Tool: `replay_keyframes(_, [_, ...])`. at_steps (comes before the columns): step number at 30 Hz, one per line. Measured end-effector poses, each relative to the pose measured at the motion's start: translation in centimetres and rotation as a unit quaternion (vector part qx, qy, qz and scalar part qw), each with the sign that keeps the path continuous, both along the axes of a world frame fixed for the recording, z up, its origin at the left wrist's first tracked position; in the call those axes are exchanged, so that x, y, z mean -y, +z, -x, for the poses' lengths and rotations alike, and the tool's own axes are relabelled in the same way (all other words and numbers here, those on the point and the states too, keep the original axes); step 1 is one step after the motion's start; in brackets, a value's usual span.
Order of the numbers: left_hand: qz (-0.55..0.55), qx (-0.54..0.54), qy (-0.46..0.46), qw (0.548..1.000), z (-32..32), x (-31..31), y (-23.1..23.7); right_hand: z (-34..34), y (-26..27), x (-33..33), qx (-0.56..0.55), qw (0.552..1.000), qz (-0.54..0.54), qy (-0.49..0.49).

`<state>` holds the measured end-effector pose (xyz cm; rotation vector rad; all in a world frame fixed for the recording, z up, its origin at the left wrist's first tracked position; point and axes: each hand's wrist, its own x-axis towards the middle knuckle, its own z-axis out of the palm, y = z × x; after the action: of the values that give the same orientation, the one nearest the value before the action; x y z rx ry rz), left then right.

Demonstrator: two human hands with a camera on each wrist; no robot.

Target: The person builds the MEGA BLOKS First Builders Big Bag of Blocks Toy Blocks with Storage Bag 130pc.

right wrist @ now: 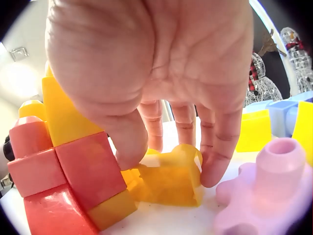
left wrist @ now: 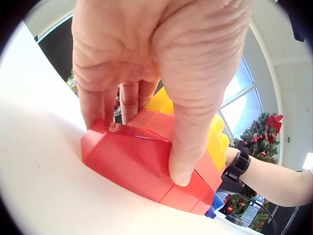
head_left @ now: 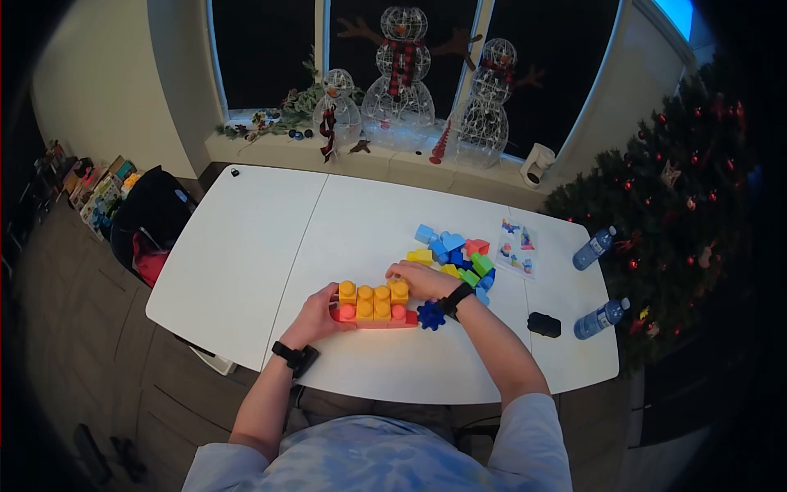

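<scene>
In the head view, a built block model (head_left: 373, 316) stands near the table's front edge, with orange-yellow blocks over a red and pink base. My left hand (head_left: 316, 318) grips its left end; in the left wrist view the thumb (left wrist: 183, 161) presses the red block (left wrist: 132, 161) and the fingers reach round its far side. My right hand (head_left: 426, 280) is at the model's back right corner. Its thumb and fingers hold a yellow block (right wrist: 168, 183) low over the table, beside the model. A gear-shaped piece (head_left: 430, 316) lies by the right wrist, blue here but pinkish in the right wrist view.
Loose blue, green, yellow and red blocks (head_left: 455, 246) are heaped beyond my right hand. A picture sheet (head_left: 518, 248) lies farther right. Two water bottles (head_left: 593, 248) and a black case (head_left: 543, 325) are near the table's right end.
</scene>
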<state>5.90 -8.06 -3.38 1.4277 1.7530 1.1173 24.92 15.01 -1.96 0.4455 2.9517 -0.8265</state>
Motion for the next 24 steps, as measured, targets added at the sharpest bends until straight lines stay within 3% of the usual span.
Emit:
replay_keyframes(5, [-0.006, 0.012, -0.008, 1.000, 0.1, 0.1, -0.3, -0.3, -0.1, 0.2, 0.029, 0.997, 0.041, -0.051])
replay_keyframes(11, [-0.013, 0.015, -0.009, 1.000, 0.0, 0.2, -0.3, -0.1, -0.5, -0.4, 0.023, 0.998, -0.006, -0.052])
replay_keyframes(13, [-0.015, 0.012, -0.008, 1.000, -0.1, 0.2, -0.3, -0.5, -0.2, -1.2, -0.048, 0.993, -0.037, -0.099])
replay_keyframes(17, [-0.009, 0.018, -0.009, 1.000, 0.0, 0.1, -0.2, -0.9, 6.8, 1.1, -0.144, 0.981, -0.006, -0.127])
replay_keyframes(19, [-0.004, 0.023, -0.008, 1.000, 0.0, 0.2, -0.3, -0.3, 9.2, 3.4, -0.209, 0.973, 0.064, -0.081])
replay_keyframes(24, [-0.001, -0.011, -0.006, 1.000, -0.1, 0.2, 0.2, 1.3, 7.8, 7.0, -0.171, 0.985, -0.014, 0.029])
